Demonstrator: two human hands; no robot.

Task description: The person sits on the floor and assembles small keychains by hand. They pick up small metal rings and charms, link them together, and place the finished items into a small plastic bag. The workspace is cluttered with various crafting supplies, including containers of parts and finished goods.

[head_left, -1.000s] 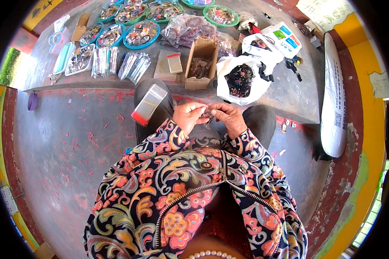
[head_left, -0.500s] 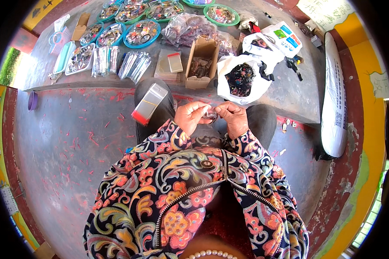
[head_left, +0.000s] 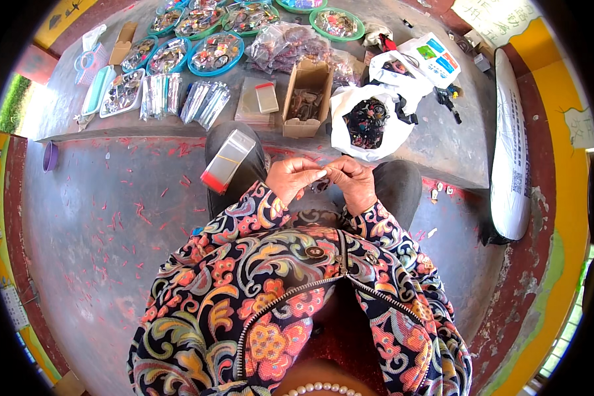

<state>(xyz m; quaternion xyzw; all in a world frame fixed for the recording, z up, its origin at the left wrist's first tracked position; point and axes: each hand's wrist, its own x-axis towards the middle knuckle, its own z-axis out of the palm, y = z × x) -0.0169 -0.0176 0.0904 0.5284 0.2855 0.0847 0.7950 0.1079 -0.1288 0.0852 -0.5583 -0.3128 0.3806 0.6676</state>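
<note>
Over my lap, my left hand (head_left: 290, 179) and my right hand (head_left: 354, 183) meet with thumbs and fingertips pinched together. Between them hangs a small clear plastic bag (head_left: 320, 186) with something dark inside; the fingers partly cover it, and its contents are too small to name. Both hands are closed on its upper edge. On my left thigh lies a stack of clear plastic bags (head_left: 234, 150) with a red end and a yellowish band around it.
Ahead on the concrete ledge stand an open cardboard box (head_left: 301, 127), a white bag of dark bands (head_left: 341, 119), bundled clear packets (head_left: 204, 101) and several round trays, one a blue basket (head_left: 216, 71). A long white sack (head_left: 510, 152) stands at right; a purple bucket (head_left: 50, 156) at far left.
My fingertips have drawn together along the bag's top edge, the left thumb shifting right toward the right hand. The bag shows less between the hands now.
</note>
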